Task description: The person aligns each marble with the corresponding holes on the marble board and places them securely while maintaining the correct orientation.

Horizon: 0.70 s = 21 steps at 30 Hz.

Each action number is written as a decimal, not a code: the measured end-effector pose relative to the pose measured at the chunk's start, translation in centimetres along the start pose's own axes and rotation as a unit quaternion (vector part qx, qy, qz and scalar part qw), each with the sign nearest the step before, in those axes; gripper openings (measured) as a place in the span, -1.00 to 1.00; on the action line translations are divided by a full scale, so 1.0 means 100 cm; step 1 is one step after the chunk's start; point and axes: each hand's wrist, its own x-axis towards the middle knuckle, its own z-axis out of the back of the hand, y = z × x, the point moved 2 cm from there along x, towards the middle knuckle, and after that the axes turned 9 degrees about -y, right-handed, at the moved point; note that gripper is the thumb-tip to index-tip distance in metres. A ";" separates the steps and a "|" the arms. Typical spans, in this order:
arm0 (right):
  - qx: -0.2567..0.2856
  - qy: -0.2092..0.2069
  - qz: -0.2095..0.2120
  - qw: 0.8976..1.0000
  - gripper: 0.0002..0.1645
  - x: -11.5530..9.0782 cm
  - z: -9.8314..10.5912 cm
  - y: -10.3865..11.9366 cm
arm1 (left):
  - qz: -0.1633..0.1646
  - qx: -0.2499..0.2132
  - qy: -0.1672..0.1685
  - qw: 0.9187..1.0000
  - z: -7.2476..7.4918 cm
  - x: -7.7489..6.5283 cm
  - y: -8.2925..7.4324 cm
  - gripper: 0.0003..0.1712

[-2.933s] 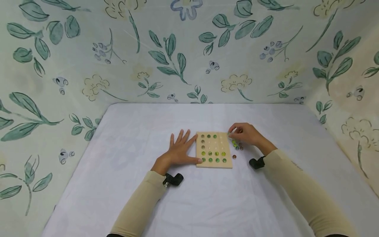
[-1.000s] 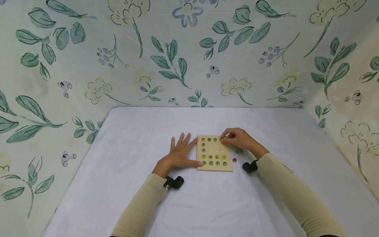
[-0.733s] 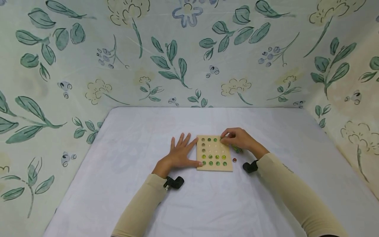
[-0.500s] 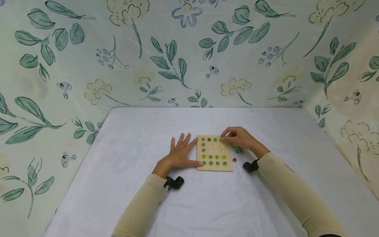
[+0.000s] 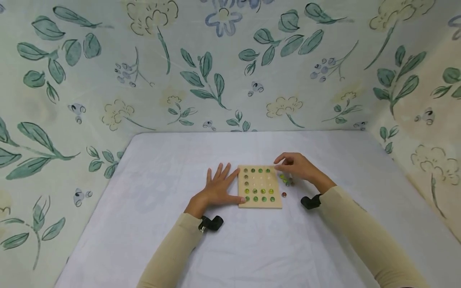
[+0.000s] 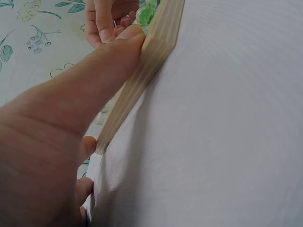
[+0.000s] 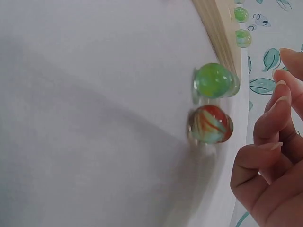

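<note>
White-clothed desk [image 5: 187,160] carries the wooden board [image 5: 257,181], left hand [image 5: 215,190] spread against it; far-row fourth marble [image 5: 268,170] now seated, so that row looks filled, and right hand [image 5: 297,166] has withdrawn, thumb and forefinger parted, gripping nothing visible.

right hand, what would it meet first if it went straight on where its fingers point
The right hand would probably meet the wooden board first, at its far right corner, then perhaps the green marble ending the far row. Height is hard to judge, so it might pass over both.
</note>
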 end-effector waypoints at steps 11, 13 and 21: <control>0.006 0.006 -0.003 1.000 -0.73 -0.012 0.007 -0.004 | 0.013 -0.005 0.000 1.000 0.002 -0.001 -0.002 0.26; 0.006 0.006 0.001 1.000 -0.73 -0.017 0.009 -0.006 | 0.012 -0.007 0.003 1.000 0.000 -0.001 -0.002 0.27; 0.034 0.032 0.034 0.998 -0.74 -0.034 0.012 -0.007 | 0.009 -0.018 -0.003 1.000 -0.001 -0.001 -0.003 0.28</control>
